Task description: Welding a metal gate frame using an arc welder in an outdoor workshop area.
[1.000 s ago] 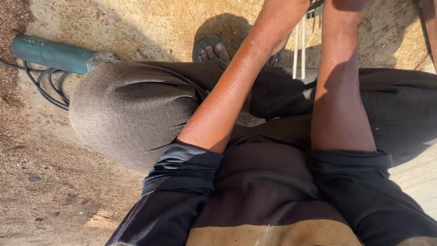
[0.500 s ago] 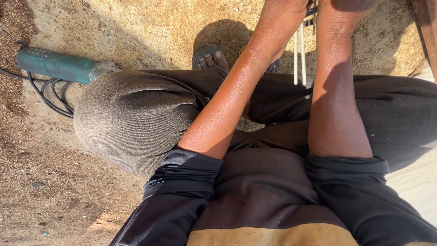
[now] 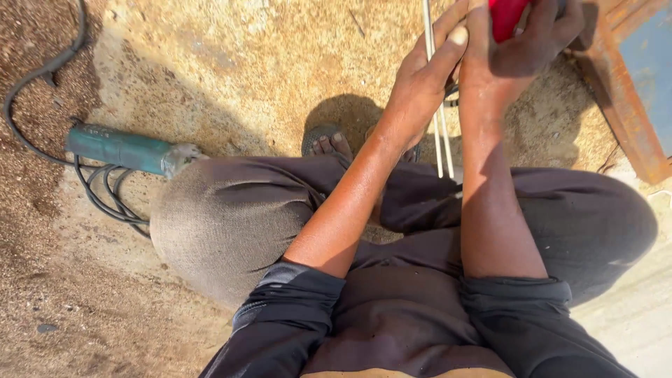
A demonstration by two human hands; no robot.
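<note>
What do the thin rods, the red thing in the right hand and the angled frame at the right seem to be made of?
Rods: probably bare metal wire, being thin, straight and pale grey; the left hand holds them. Red thing: glossy, maybe plastic, but mostly hidden by the right hand. Frame: likely steel, with a rusty orange-brown, matte surface.

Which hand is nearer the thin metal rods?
Left. The left hand grips the thin metal rods; the right hand, just beside them, holds a red object.
</note>
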